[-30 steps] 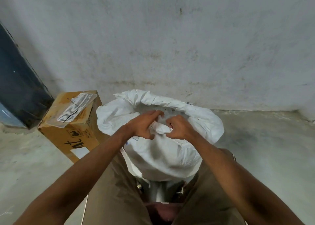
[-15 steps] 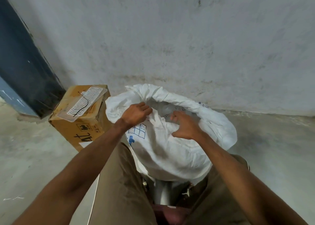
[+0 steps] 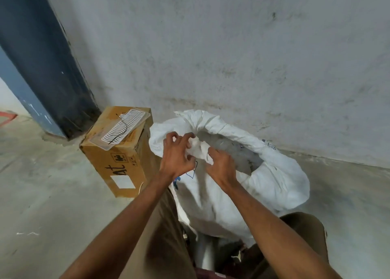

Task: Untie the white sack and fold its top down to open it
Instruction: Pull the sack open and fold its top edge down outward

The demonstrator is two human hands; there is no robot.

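The white sack (image 3: 272,179) stands on the floor between my knees, against the wall. Its far and right rim is rolled down into a thick roll, and the mouth gapes, showing clear plastic inside. My left hand (image 3: 176,155) pinches a bunched fold of the near rim between its fingertips. My right hand (image 3: 221,165) grips the same bunched fabric just to the right, fingers curled into it. Blue print shows on the sack's front below my left hand.
A brown cardboard box (image 3: 121,162) stands left of the sack, almost touching it, with a clear plastic tray (image 3: 121,132) lying on top. A dark blue door frame (image 3: 42,63) stands at the far left. The grey wall rises right behind the sack.
My hands moved apart along the rim half a second ago and have come back together on a bunch of the near rim. The camera view has shifted right and nearer.
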